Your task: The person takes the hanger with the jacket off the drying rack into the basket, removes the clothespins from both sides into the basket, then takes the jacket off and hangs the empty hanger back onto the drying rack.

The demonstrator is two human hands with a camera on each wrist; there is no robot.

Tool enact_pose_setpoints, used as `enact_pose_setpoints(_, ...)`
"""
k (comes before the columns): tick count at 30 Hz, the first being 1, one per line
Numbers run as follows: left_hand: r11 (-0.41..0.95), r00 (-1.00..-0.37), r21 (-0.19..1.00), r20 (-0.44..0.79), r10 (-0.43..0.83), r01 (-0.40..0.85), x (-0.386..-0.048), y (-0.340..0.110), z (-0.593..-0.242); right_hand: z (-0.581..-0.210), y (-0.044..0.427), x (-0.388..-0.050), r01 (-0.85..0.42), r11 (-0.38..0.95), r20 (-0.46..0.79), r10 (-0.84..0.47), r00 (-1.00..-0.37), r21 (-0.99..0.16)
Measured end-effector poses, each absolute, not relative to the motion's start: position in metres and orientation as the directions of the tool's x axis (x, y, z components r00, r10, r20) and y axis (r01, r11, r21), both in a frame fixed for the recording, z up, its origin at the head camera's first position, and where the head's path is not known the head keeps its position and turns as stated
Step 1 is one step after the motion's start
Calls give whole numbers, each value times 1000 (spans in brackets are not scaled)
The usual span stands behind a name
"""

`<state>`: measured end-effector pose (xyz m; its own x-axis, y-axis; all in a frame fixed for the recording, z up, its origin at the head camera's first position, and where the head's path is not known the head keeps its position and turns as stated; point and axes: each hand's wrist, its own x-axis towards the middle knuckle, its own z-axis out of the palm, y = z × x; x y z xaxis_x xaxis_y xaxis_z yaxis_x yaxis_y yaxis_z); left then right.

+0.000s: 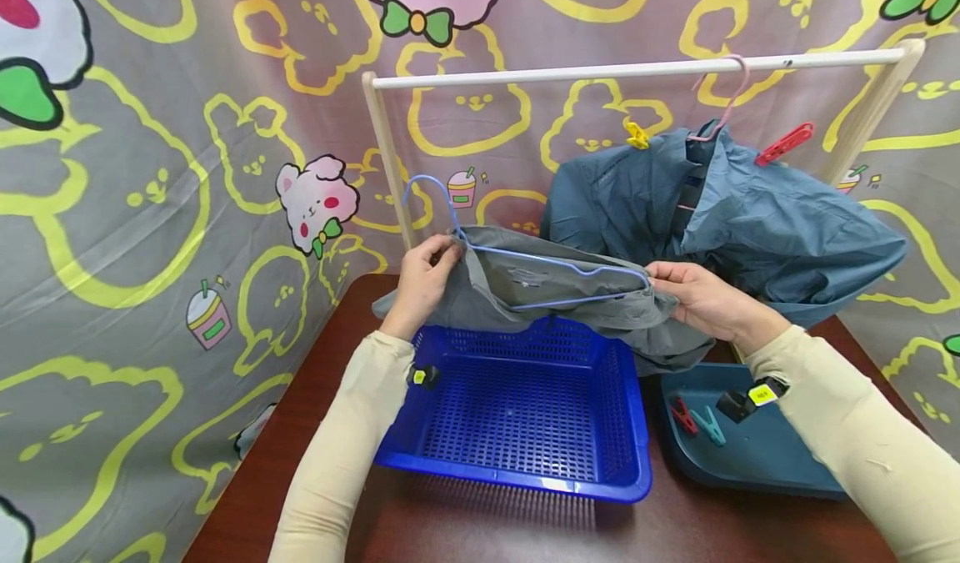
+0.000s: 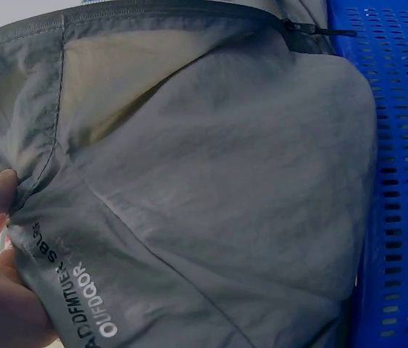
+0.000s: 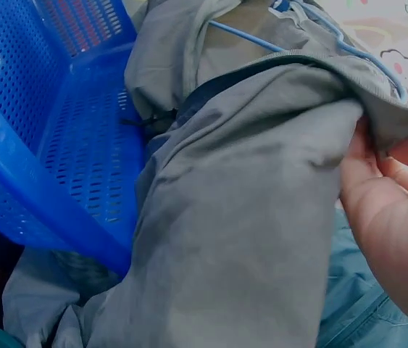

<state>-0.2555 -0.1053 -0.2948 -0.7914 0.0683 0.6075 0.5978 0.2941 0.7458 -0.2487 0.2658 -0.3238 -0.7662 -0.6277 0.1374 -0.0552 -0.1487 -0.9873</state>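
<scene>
A grey zip jacket (image 1: 491, 311) is held up over the blue basket (image 1: 517, 404), with a light-blue hanger (image 1: 555, 258) partly inside it. The hanger's hook sticks up at the left. My left hand (image 1: 424, 284) pinches the jacket's fabric beside the base of the hook. In the left wrist view, printed letters show on the cloth near that thumb. My right hand (image 1: 705, 300) grips the jacket's edge at the hanger's right end. The right wrist view shows those fingers (image 3: 367, 170) at the cloth, a sleeve hanging below. Fabric hides part of the hanger.
Behind stands a rack with a white rail (image 1: 562, 74). A blue jacket (image 1: 615, 192) hangs there on a pink hanger (image 1: 731, 100), with a yellow clip (image 1: 637, 135) and a red clip (image 1: 784, 144). At right, a dark teal tray (image 1: 780, 454) holds red and teal clothespins (image 1: 708, 426).
</scene>
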Motion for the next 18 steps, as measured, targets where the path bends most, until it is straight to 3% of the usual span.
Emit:
enact_pose_setpoints(6, 254, -790, 759, 612, 36, 600, -256, -103, -291, -323, 257, -246, -73, -42, 83, -626, -775, -996)
enact_pose_setpoints(12, 244, -791, 763, 612, 27, 599, -254, -103, -288, -318, 246, -237, -228, 282, 61, -500, -864, -932)
enact_pose_setpoints(18, 245, -791, 762, 610, 43, 600, -253, -104, -289, -320, 232, -228, -346, 443, 101, -489, -867, -827)
